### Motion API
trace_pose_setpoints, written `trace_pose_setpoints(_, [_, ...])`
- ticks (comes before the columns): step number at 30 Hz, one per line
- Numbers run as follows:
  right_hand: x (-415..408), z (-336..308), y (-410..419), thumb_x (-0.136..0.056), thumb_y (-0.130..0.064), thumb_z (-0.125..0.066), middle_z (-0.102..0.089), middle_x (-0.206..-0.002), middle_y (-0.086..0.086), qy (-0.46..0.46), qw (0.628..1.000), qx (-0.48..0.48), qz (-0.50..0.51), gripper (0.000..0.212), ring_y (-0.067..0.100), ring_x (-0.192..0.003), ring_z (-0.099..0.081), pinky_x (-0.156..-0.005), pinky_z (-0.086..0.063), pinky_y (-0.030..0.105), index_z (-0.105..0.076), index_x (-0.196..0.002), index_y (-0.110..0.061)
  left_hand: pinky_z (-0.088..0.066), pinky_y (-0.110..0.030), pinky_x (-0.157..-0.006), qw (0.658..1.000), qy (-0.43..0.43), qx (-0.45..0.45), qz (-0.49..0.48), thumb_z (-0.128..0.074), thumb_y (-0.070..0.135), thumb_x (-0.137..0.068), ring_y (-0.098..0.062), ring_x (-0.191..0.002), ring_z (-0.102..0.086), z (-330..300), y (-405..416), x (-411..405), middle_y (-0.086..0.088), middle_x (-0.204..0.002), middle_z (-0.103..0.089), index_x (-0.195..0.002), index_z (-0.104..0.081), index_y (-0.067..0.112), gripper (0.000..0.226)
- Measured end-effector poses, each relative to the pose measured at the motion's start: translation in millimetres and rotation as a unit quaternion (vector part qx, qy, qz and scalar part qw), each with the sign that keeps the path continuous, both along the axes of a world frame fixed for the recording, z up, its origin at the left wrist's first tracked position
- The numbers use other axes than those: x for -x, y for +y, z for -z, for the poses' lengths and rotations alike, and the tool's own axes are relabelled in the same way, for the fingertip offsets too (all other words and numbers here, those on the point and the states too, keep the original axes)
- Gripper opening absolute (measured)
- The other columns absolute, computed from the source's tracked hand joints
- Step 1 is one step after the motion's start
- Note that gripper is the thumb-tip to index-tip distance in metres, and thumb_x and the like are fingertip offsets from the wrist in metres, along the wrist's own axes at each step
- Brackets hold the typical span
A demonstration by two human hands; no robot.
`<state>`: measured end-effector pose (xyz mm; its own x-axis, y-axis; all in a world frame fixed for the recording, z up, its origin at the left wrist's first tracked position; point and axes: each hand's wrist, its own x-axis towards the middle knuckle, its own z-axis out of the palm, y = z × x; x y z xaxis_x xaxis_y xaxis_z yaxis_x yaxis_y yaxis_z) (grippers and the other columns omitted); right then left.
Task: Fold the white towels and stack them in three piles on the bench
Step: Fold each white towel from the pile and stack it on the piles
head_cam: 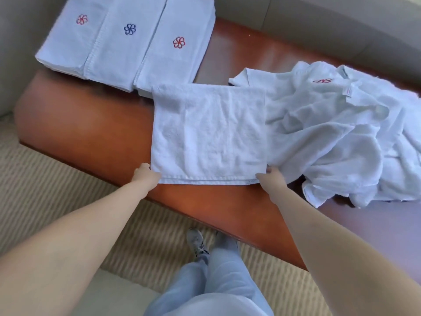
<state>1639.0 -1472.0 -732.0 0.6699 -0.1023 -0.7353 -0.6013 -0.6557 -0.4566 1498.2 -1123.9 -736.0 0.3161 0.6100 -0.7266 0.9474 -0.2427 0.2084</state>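
A white towel [208, 133] lies flat across the middle of the brown bench [86, 124], its top edge reaching the nearest pile. My left hand [145, 173] pinches its near left corner. My right hand [271, 176] pinches its near right corner. Three piles of folded white towels sit side by side at the far left: one with a red flower mark [75, 35], one with a blue flower mark [120, 42], one with a red flower mark [175, 51]. A loose heap of unfolded white towels [341, 133] covers the bench's right part.
The bench's near edge [205, 215] runs diagonally just in front of my legs [214, 281] and shoe [196, 241]. Striped beige carpet [57, 183] covers the floor. A pale wall [319, 23] rises behind the bench.
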Motion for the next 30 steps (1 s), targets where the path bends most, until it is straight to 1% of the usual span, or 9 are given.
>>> trace_pose_setpoints(3, [1, 11, -1, -0.089, -0.023, -0.063, -0.057, -0.088, -0.006, -0.023, 0.999, 0.010, 0.025, 0.025, 0.010, -0.076, -0.053, -0.057, -0.037, 0.027, -0.054, -0.111, -0.017, -0.031, -0.028, -0.057, 0.999, -0.013, -0.017, -0.032, -0.057, 0.012, -0.094, -0.022, -0.064, -0.045, 15, 6, 3, -0.006, -0.079, -0.047, -0.101, -0.062, -0.003, 0.017])
trace_pose_setpoints(4, [2, 14, -1, -0.087, -0.025, -0.065, -0.057, -0.087, -0.006, -0.032, 0.999, 0.015, 0.031, 0.027, 0.010, -0.076, -0.053, -0.058, -0.038, 0.027, -0.052, -0.110, -0.018, -0.025, -0.028, -0.055, 0.999, -0.023, -0.026, -0.037, -0.059, 0.008, -0.092, -0.019, -0.058, -0.035, 19, 7, 2, -0.002, -0.069, -0.037, -0.070, -0.052, 0.007, 0.022])
trace_pose_setpoints(5, [2, 15, 0, -0.086, -0.026, -0.067, -0.056, -0.087, -0.006, -0.042, 0.998, 0.018, 0.042, 0.030, 0.011, -0.076, -0.053, -0.059, -0.039, 0.028, -0.050, -0.109, -0.018, -0.020, -0.028, -0.054, 0.998, -0.041, -0.035, -0.026, -0.060, 0.005, -0.089, -0.018, -0.055, -0.027, 19, 6, 2, 0.001, -0.066, -0.030, -0.064, -0.038, 0.016, 0.035])
trace_pose_setpoints(6, [3, 15, -1, -0.085, -0.026, -0.070, -0.056, -0.087, -0.006, -0.050, 0.997, 0.022, 0.052, 0.033, 0.012, -0.075, -0.053, -0.062, -0.041, 0.030, -0.049, -0.109, -0.018, -0.018, -0.028, -0.053, 0.997, -0.058, -0.049, -0.014, -0.061, 0.004, -0.087, -0.017, -0.055, -0.024, 19, 5, 2, 0.003, -0.064, -0.026, -0.070, -0.027, 0.020, 0.041])
trace_pose_setpoints(9, [3, 15, -4, -0.085, -0.030, -0.068, -0.061, -0.082, -0.004, -0.063, 0.996, 0.047, 0.042, 0.023, 0.019, -0.074, -0.057, -0.071, -0.048, 0.033, -0.055, -0.100, -0.019, -0.022, -0.029, -0.051, 0.993, -0.079, -0.088, 0.019, -0.061, 0.009, -0.089, -0.017, -0.054, -0.029, 18, 4, 5, 0.005, -0.064, -0.031, -0.069, -0.031, 0.021, 0.038])
trace_pose_setpoints(13, [1, 13, -5, -0.087, -0.029, -0.064, -0.067, -0.083, 0.003, -0.067, 0.997, 0.008, 0.042, 0.010, 0.026, -0.079, -0.062, -0.076, -0.052, 0.037, -0.057, -0.088, -0.022, -0.047, -0.036, -0.071, 0.991, -0.073, -0.096, 0.053, -0.056, 0.018, -0.095, -0.026, -0.088, -0.059, 10, 7, 3, 0.000, -0.098, -0.060, -0.100, -0.054, 0.017, 0.005])
trace_pose_setpoints(19, [4, 20, -6, -0.088, -0.021, -0.057, -0.068, -0.079, 0.003, -0.031, 0.997, -0.058, 0.051, 0.008, 0.030, -0.086, -0.070, -0.088, -0.059, 0.047, -0.062, -0.086, -0.015, -0.043, -0.035, -0.066, 0.998, -0.033, -0.057, 0.013, -0.061, 0.018, -0.095, -0.032, -0.104, -0.061, 14, 1, -1, -0.013, -0.129, -0.054, -0.132, -0.048, 0.009, 0.040])
trace_pose_setpoints(25, [5, 22, -6, -0.092, -0.018, -0.056, -0.073, -0.087, 0.006, -0.003, 0.994, -0.084, 0.075, 0.008, 0.031, -0.096, -0.075, -0.095, -0.058, 0.049, -0.063, -0.093, -0.016, -0.041, -0.030, -0.056, 0.997, -0.031, -0.069, 0.026, -0.057, 0.013, -0.094, -0.021, -0.065, -0.051, 23, 3, -4, -0.015, -0.093, -0.063, -0.102, -0.060, 0.002, 0.014])
trace_pose_setpoints(30, [-4, -2, -9, -0.091, -0.012, -0.062, -0.063, -0.096, 0.005, 0.001, 0.985, -0.134, 0.111, 0.007, 0.025, -0.090, -0.076, -0.075, -0.060, 0.035, -0.056, -0.087, -0.012, -0.055, -0.038, -0.072, 0.995, -0.081, -0.046, -0.035, -0.048, 0.008, -0.088, -0.039, -0.095, -0.066, -6, 7, 1, -0.021, -0.101, -0.062, -0.115, -0.058, -0.007, 0.033])
